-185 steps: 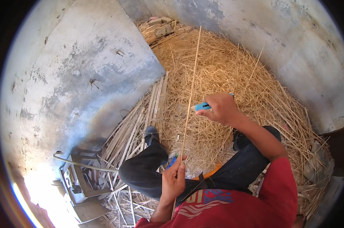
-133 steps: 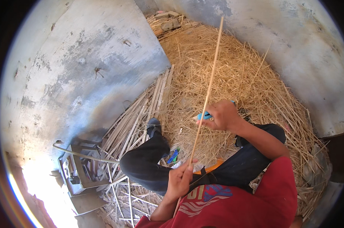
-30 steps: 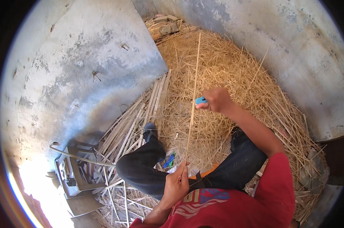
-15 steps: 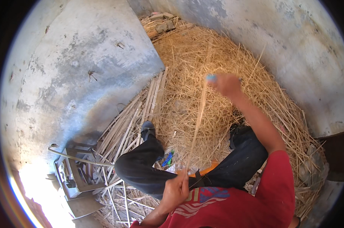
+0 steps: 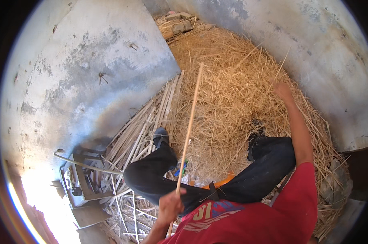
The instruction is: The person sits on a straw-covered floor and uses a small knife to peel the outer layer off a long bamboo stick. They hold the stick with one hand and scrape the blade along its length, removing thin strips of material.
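Stick (image 5: 189, 128) now held by left hand (image 5: 170, 206) alone.

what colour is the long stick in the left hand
Pale tan, like the straw behind it; the long stick in the left hand shows best in the head view.

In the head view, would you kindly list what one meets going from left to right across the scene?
Metal frame → bundle of split canes → left hand gripping the long stick → heap of straw → right hand stretched over the straw.
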Tool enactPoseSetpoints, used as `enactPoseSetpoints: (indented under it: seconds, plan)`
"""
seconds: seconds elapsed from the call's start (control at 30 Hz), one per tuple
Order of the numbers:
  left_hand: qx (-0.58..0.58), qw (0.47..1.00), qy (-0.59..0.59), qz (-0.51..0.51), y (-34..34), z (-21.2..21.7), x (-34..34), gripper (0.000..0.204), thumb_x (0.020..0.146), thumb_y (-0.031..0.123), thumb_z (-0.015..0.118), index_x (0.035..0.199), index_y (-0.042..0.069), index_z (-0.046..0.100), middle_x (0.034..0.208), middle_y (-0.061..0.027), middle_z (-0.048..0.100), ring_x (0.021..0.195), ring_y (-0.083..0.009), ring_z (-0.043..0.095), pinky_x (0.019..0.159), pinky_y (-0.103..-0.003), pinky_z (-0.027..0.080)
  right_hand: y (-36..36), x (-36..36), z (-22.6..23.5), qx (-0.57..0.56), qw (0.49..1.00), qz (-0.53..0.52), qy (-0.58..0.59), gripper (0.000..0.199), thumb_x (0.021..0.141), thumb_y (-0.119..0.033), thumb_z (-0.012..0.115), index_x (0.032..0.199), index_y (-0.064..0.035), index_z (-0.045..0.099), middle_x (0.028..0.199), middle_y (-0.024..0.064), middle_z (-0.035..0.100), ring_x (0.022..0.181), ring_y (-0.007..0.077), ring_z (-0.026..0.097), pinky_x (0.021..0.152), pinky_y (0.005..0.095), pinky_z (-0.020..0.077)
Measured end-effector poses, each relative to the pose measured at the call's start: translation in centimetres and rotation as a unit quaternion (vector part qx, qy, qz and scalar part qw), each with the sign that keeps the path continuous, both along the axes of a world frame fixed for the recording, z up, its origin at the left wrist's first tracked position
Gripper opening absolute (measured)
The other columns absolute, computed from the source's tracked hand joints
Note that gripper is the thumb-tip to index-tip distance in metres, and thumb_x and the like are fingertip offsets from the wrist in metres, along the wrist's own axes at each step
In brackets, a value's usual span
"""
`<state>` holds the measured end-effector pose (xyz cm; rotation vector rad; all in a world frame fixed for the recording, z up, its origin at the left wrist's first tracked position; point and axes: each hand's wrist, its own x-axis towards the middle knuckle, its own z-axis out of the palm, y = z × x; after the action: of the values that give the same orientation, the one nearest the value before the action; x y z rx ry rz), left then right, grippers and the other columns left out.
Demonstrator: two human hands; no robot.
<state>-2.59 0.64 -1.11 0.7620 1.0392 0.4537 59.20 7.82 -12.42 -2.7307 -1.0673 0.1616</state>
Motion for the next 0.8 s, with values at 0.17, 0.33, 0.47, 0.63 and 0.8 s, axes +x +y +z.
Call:
enactPoseSetpoints:
  seconds: [0.17,0.33,0.47,0.63,0.8]
  plan:
    - [0.03,0.993,-0.103,0.043,5.2,-1.4,7.8,0.033,0.1,0.022,0.047,0.118,-0.005,0.052,0.052,0.007,0.03,0.039,-0.0041,0.027,0.043,-0.023,0.027,2.8,-13.3,6.0,0.07,0.962,0.22,0.143,0.081,0.089,-0.073,0.031,0.078,-0.0003,0.065,0.06,0.0138,0.056,0.058,0.0285,0.057,0.062,0.043,0.047]
    - [0.015,0.986,-0.166,0.012,6.4,-0.4,10.8,0.032,0.1,0.019,0.044,0.119,-0.006,0.052,0.052,0.0064,0.03,0.039,-0.0035,0.026,0.044,-0.022,0.025,0.6,-25.0,10.2,0.209,0.884,0.412,0.064,0.065,0.084,-0.069,0.048,0.075,-0.0073,0.065,0.056,0.0105,0.057,0.052,0.0274,0.059,0.049,0.0403,0.0441]
    - [0.043,0.989,-0.143,-0.007,5.3,0.4,11.5,0.032,0.101,0.018,0.044,0.119,-0.008,0.052,0.054,0.0059,0.031,0.045,-0.004,0.028,0.045,-0.022,0.025,-0.2,-27.8,9.8,0.289,0.823,0.487,-0.043,0.062,0.078,-0.071,0.055,0.062,-0.0106,0.057,0.05,0.0075,0.054,0.041,0.0246,0.053,0.042,0.0378,0.0399]
    - [0.095,0.992,-0.085,-0.01,4.3,0.5,10.8,0.037,0.099,0.019,0.05,0.119,-0.012,0.051,0.055,0.0073,0.033,0.045,-0.0017,0.027,0.045,-0.021,0.025,1.3,-25.9,9.1,0.258,0.869,0.421,-0.041,0.064,0.076,-0.073,0.056,0.056,-0.0123,0.05,0.046,0.0043,0.047,0.041,0.0235,0.052,0.04,0.0364,0.0379]
    - [0.113,0.991,-0.076,-0.021,4.3,0.4,10.8,0.036,0.099,0.019,0.049,0.119,-0.011,0.051,0.057,0.0074,0.035,0.047,-0.0016,0.028,0.046,-0.021,0.025,0.2,-28.2,8.5,0.268,0.83,0.486,-0.054,0.065,0.078,-0.073,0.054,0.054,-0.0126,0.049,0.043,0.0036,0.044,0.038,0.0227,0.051,0.037,0.0366,0.0367]
